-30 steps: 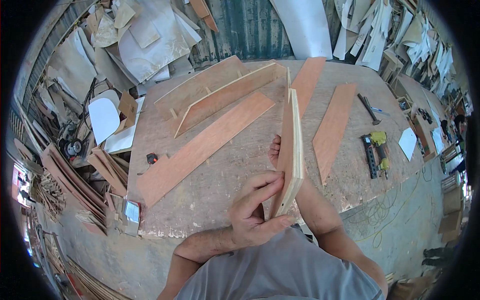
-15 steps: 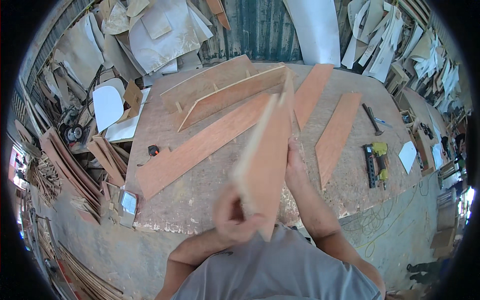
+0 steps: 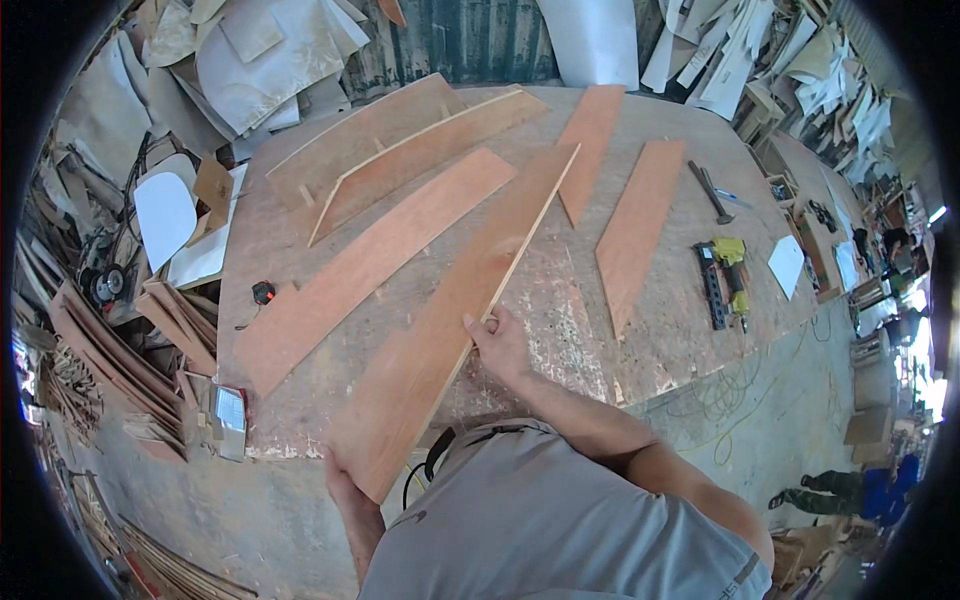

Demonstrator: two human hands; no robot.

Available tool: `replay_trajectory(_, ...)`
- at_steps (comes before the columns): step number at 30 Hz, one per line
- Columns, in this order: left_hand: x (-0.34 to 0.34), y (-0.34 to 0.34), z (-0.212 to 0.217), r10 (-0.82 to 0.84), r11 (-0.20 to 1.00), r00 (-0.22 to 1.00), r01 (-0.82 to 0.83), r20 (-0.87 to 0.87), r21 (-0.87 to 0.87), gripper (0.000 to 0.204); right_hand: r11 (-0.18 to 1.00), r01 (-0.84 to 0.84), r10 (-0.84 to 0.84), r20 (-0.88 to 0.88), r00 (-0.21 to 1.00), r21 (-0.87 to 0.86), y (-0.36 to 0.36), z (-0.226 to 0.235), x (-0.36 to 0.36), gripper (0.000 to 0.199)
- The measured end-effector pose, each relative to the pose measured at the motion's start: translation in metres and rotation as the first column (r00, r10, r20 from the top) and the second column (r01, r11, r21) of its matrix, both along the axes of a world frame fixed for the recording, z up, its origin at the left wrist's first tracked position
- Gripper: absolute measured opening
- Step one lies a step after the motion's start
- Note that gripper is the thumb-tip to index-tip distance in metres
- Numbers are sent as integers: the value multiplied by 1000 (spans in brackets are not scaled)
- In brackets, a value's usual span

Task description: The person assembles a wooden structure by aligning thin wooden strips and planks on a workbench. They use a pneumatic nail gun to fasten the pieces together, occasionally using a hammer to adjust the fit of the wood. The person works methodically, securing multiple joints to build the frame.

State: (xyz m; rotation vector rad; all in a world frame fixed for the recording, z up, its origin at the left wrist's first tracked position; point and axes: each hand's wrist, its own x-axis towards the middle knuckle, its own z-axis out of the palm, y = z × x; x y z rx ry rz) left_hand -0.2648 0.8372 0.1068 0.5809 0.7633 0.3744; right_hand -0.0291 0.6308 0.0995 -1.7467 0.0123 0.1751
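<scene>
Gripping the long board (image 3: 455,310) aslant over the counter (image 3: 665,340), with right hand (image 3: 502,343) pinched on its edge and left hand (image 3: 350,488) clasped at the near end, partly hidden! Already spaced by blocks (image 3: 306,195), seemingly joined: two upright panels (image 3: 420,162). Still loose: three planks (image 3: 378,268).

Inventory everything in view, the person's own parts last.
Held board: one, brown, above table
Loose boards: three, reddish, on table
Wooden frame: one, brown, table's far left
Tape measure: one, mostly black, table's left
Hammer: one, dark, table's right
Slim item: one, blue, beside hammer
Nail gun: one, green and black, near hammer
Flat piece: one, white, table's right
Table: one, brownish, centre
Scrap sheets: many, pale, background
Other person: one, blue top, lower right
Left hand, right hand: two, bare, on held board
</scene>
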Motion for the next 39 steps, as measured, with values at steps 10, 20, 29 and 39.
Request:
replay_trajectory(10, 23, -33, -15, -22, 955, 998, 39, -60, 295, 48, 983, 72, -32, -224, 974, 171, -51, -58, 7, 33)
replay_trajectory(20, 60, -40, -29, -120, 975, 988, 135, -93, 176, 47, 973, 132, -91, -214, 973, 188, -83, -16, 26, 37)
replay_trajectory(29, 104, -70, -34, -340, 935, 939, 332, -50, -127, 48, 983, 164, -160, -53, 986, 80, -92, 7, 90, 34)
replay_trajectory(39, 168, -111, 99, -302, 909, 921, 356, 245, -217, 37, 739, 243, -310, -3, 951, 628, -76, 61, 162, 37)
